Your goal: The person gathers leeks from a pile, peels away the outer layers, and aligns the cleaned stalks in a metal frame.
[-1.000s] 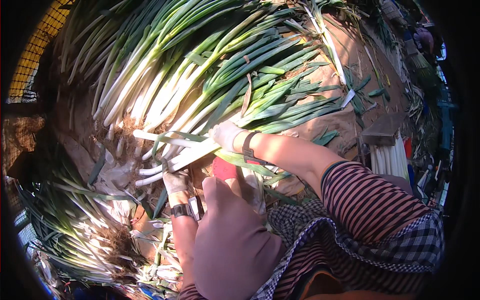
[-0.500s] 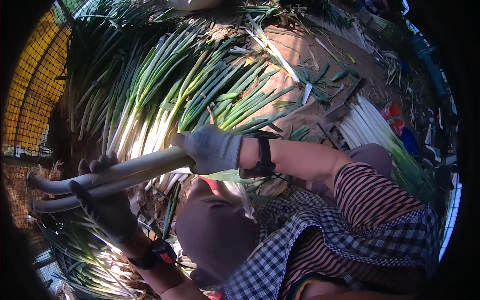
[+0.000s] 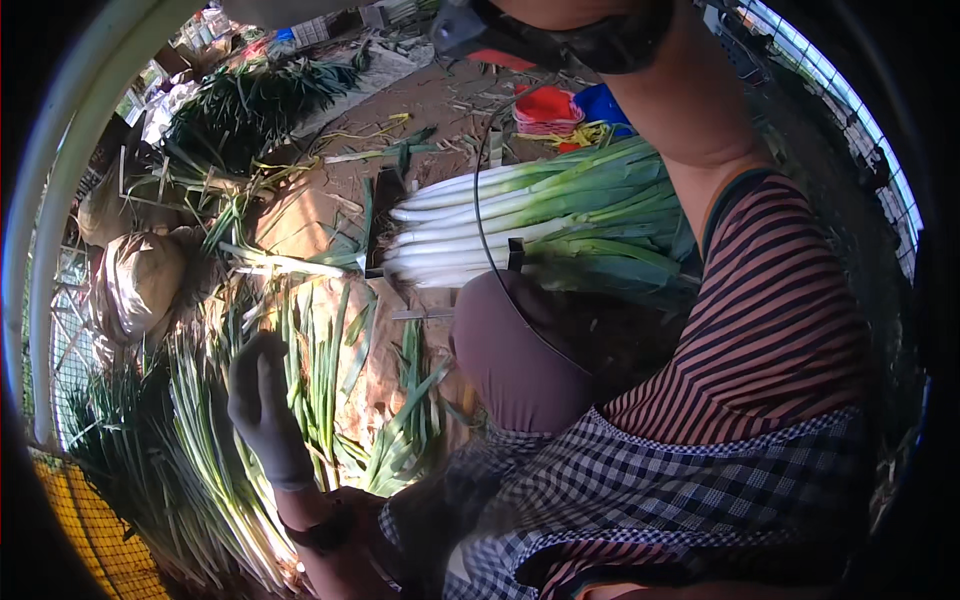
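Observation:
Two pale stalks of large green onions point(image 3: 52, 220) curve close up along the upper left rim. They lead to a gray-gloved hand at the top edge, my right hand point(image 3: 290, 10), mostly cut off by the frame and closed on them. My left hand point(image 3: 265, 410), in a gray glove, is raised at the lower left with its fingers up and nothing in it. Beyond it lie loose green onions point(image 3: 225, 470). Ahead of my knee, a row of cleaned green onions point(image 3: 450, 225) lies with white ends left, between dark metal uprights point(image 3: 384, 215).
Red plastic containers point(image 3: 548, 110) and a blue one point(image 3: 603, 108) stand past the row, beside yellow strips. A beige cloth-like bundle point(image 3: 140, 285) sits at the left, near orange netting point(image 3: 95, 520). A thin cable point(image 3: 480, 190) hangs from my right wrist.
My view has swung right toward the cleaned row. My left hand has let go of the two green onions, and my right hand has carried them up to the top edge.

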The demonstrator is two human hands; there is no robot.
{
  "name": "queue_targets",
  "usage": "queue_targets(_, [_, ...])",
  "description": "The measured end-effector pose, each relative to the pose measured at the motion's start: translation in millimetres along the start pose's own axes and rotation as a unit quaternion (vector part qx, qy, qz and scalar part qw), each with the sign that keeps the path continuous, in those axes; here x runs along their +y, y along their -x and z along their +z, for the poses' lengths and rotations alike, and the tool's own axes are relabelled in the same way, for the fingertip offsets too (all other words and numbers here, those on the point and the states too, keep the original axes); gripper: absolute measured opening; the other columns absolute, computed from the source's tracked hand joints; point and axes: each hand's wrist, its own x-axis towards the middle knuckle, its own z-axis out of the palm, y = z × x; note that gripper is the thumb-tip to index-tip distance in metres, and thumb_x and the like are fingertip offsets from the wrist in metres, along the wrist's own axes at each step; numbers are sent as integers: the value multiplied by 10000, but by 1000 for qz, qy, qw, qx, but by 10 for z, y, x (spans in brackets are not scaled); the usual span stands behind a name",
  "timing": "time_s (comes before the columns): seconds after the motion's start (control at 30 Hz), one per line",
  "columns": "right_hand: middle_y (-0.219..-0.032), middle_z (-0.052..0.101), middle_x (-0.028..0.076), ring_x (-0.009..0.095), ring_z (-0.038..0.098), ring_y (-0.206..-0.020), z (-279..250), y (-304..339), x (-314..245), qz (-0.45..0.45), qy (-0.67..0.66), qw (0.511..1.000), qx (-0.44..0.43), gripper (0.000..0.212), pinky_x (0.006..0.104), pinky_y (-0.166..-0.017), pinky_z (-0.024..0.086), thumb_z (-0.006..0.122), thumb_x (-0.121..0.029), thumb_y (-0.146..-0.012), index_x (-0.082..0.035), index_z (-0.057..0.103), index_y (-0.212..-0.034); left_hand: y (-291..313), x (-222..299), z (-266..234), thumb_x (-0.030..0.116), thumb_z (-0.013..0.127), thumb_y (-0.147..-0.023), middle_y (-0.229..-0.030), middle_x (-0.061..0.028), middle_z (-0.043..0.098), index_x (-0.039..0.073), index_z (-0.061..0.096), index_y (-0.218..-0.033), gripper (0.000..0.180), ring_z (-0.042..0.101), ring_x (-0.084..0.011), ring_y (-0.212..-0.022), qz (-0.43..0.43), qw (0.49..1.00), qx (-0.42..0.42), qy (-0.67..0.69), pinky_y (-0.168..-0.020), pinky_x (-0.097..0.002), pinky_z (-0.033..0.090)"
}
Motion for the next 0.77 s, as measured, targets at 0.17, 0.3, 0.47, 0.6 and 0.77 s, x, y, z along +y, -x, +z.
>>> queue_targets(0.17, [-713, 651, 145, 265, 684, -639, 108, 1185, 625, -68, 84, 983, -151, 298, 371, -520, 520, 670, -138, -725, -4, 562, -969, -627, -1083, 1315, 71, 565, -912, -1016, -133, 666, 22, 647, -1103, 214, 625, -288, -959, 144, 978, -109, -109, -863, -359, 481])
queue_targets(0.3, [-846, 634, 156, 275, 668, -739, 211, 2031, 829, -28, 49, 954, -295, 338, 399, -611, 525, 650, -92, -726, -29, 560, -1045, -832, -1689, 2190, 164, 572, -890, -1073, -134, 645, 78, 652, -1089, 231, 583, -332, -1012, 200, 953, -149, -171, -900, -434, 446])
queue_targets(0.47, [-855, 653, 154, 328, 670, -747, 647, 2467, 835, 47, -40, 867, -494, 466, 436, -642, 526, 617, -80, -717, -23, 523, -1169, -924, -1748, 2736, 249, 604, -895, -1125, -141, 623, 87, 628, -1142, 296, 556, -344, -1058, 234, 945, -164, -159, -916, -457, 433])
queue_targets(0.6, [-848, 651, 204, 353, 665, -758, 906, 2641, 601, 33, -141, 769, -623, 492, 436, -669, 519, 621, -127, -701, 1, 497, -1159, -654, -1677, 2858, 291, 599, -895, -1033, -159, 598, 74, 595, -1078, 284, 548, -358, -967, 233, 936, -191, -183, -844, -473, 437])
queue_targets(0.77, [-905, 658, 221, 384, 653, -846, 1354, 2502, 297, 36, -279, 610, -741, 567, 471, -773, 497, 659, -229, -698, 2, 503, -1192, -655, -1468, 2662, 338, 588, -893, -961, -160, 556, 66, 561, -1009, 297, 529, -367, -903, 212, 936, -196, -202, -779, -484, 431])
